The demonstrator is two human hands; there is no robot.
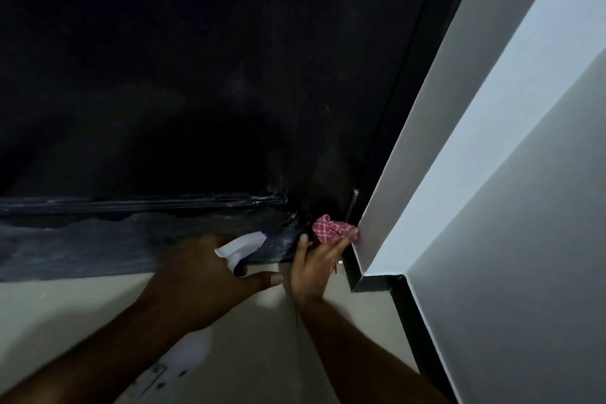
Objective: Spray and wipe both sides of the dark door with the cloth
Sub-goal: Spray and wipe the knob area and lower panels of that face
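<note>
Your right hand [314,269] holds the bunched red cloth [328,228] between thumb and fingertips, pressed to the door [229,75] at its bottom corner. The cloth sits just beyond your fingertips, and the white wall [492,108] touches it on the far side. Your left hand [210,272] is just beside the right and grips the bottle [242,244]. The nozzle pokes out past your knuckles toward the door's lower strip.

This looks like the wiping of the low corner on this face. That strip, ahead of your left hand, shows pale streaks, so I judge it wet or dusty and not finished.

Spread the cloth flatter under your fingers, because a tight wad only cleans a small patch. Work from the corner back toward your left hand in overlapping passes that follow the strip. Press with the finger pads, not the tips.

A thin metal pin [353,207] stands just above your right fingertips, close to the wall. The cloth may snag there, so go around it. Hold the cloth off the white wall, or it may smear dark grime onto it.

Pull the bottle back toward you and aim it away, so it neither blocks the stroke nor sprays your right hand. The ridge above the strip will likely trap liquid, so run a folded edge along it. The door's other face cannot be seen from here.
</note>
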